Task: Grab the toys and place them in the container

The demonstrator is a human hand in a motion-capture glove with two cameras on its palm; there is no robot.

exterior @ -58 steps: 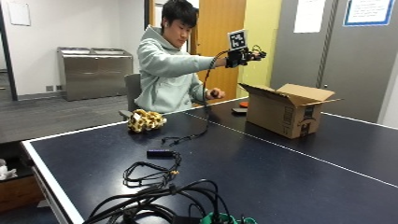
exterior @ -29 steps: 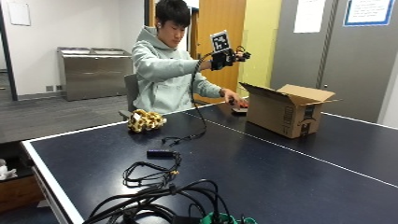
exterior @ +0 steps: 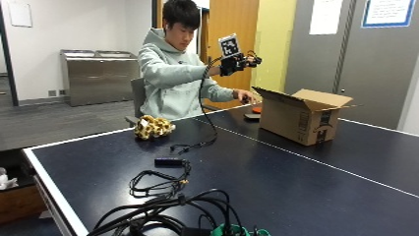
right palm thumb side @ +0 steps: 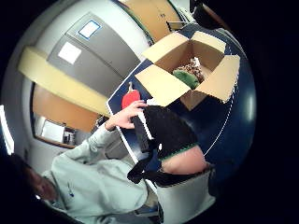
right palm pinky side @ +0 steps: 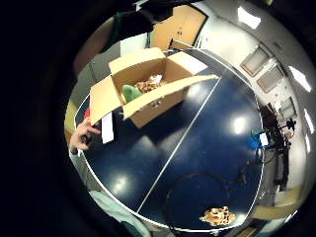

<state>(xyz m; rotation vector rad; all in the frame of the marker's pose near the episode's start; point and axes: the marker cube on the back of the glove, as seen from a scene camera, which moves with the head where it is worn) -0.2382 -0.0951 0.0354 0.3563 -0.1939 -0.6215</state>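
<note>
A matt brown cardboard box [exterior: 305, 120] is seen on a smooth, glossy dark blue table [exterior: 275, 182] on which ceiling lights are reflected. A spotted plush toy [exterior: 153, 127] of soft cloth is shown on that surface, and the right hand [exterior: 237, 63] is covered by black fabric. A brushed metal bin [exterior: 98, 76] is seen by the wall, and glossy black rubbery cables [exterior: 164, 206] are laid on the table.

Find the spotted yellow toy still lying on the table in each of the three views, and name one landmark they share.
Outside view: spotted yellow toy lies on the table near the person, well away from the cardboard box.
Little finger side palm view: it lies by the table's white edge line, far from the box.
Thumb side palm view: not in it.
Shared landmark: the open cardboard box.
</note>
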